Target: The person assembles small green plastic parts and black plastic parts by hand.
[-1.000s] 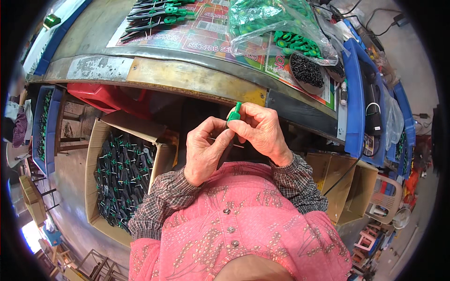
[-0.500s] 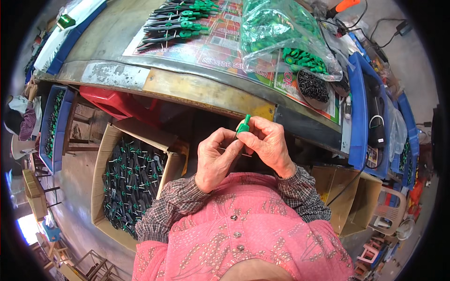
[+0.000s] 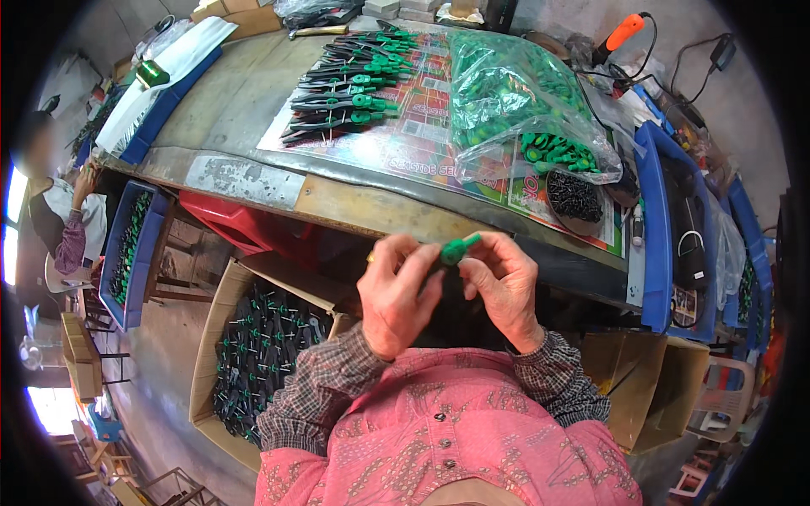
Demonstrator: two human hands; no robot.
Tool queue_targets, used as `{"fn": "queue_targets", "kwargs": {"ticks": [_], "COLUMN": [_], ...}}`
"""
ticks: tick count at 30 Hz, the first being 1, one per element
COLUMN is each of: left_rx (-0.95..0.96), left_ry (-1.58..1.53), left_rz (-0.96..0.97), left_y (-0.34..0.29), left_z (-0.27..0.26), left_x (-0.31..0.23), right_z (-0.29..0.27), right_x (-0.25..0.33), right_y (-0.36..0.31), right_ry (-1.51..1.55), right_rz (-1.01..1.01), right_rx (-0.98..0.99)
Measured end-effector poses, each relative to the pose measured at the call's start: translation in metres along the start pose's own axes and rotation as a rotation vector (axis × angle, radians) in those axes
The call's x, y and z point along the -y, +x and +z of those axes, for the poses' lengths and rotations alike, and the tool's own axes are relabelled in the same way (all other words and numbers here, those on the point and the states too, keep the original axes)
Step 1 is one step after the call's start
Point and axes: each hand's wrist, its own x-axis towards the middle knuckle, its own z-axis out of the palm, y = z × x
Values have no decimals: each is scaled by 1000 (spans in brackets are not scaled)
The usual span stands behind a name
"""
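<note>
In front of my chest, just off the table's near edge, my left hand [image 3: 398, 293] is closed, thumb and fingers pinching a green plastic piece [image 3: 453, 252]. The piece has a round head and a thin stem slanting up to the right. Beside it my right hand [image 3: 504, 291] is curled, its forefinger by the stem and its thumb bent in below. Whether a small part sits between those fingertips is too unclear to tell. Several black-and-green parts with metal pins [image 3: 342, 101] lie in a row on the table. A clear bag of green pieces [image 3: 515, 93] rests to their right.
Small black parts fill a round dish [image 3: 574, 202] at the table's right. Below left stands a carton [image 3: 207, 363] of black-and-green parts. Blue crates [image 3: 661, 228] flank the table, and an orange-handled tool [image 3: 623, 34] stands far right. Another person [image 3: 63, 207] sits at far left.
The view has shifted, so the table sits lower and further right. The green piece has tipped from upright to slanting right, and my right fingers have moved off its head.
</note>
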Motion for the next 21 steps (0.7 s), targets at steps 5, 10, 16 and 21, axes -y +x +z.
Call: {"fn": "queue_targets", "kwargs": {"ticks": [5, 10, 16, 21], "left_rx": [-66, 6, 90, 71], "left_ry": [189, 455, 624, 639], "left_rz": [2, 79, 150, 181], "left_y": [50, 97, 123, 123], "left_z": [-21, -31, -27, -19], "left_x": [47, 108, 135, 151], "right_z": [-21, -24, -25, -25], "right_x": [1, 3, 1, 1], "right_y": [8, 13, 14, 13], "right_ry": [-93, -143, -187, -207], "right_rz": [-56, -53, -50, -53], "right_rx": [-7, 10, 39, 49]}}
